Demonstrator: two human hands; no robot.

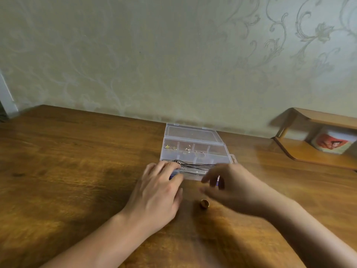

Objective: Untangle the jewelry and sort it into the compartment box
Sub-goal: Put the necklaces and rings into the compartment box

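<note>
A clear plastic compartment box [222, 147] lies open on the wooden table, its lid [191, 132] folded back toward the wall. Small gold pieces [170, 147] sit in the back left compartment, and a silver piece [187, 149] lies in the one beside it. Black cord necklaces [199, 165] stretch along the long front compartment. My left hand [156, 192] rests at the box's front left corner, fingertips on the cords' left end. My right hand [233, 188] is blurred in front of the box, fingers curled around something small with a blue glint. A gold ring [204, 203] lies on the table between my hands.
The wooden table [77, 171] runs back to a patterned wall. At the far right stands a small wooden shelf [313, 149] with a printed mug [332, 142] on it.
</note>
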